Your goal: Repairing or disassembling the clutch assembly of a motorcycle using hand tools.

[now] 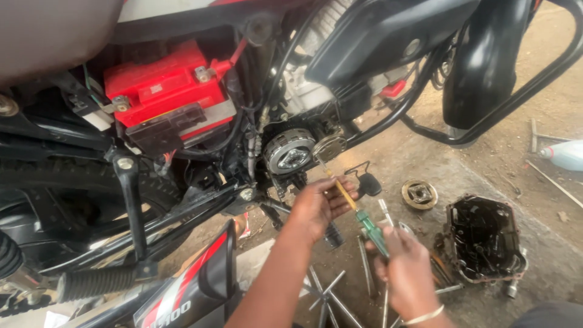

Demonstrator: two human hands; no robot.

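Observation:
My right hand (405,267) grips the green handle of a screwdriver (371,231). Its shaft slants up and left toward the exposed round clutch assembly (289,152) on the motorcycle engine. My left hand (319,203) pinches the yellowish shaft partway along, fingers curled around it. The tip ends near a small round part (330,146) just right of the clutch; contact there is unclear. A bangle sits on my right wrist.
A red battery (163,85) sits in the open frame at upper left. On the ground lie a removed black engine cover (484,237), a round metal part (419,194), a cross-shaped wrench (326,296), several loose tools and a white bottle (565,154) at far right. A footpeg (97,282) juts out lower left.

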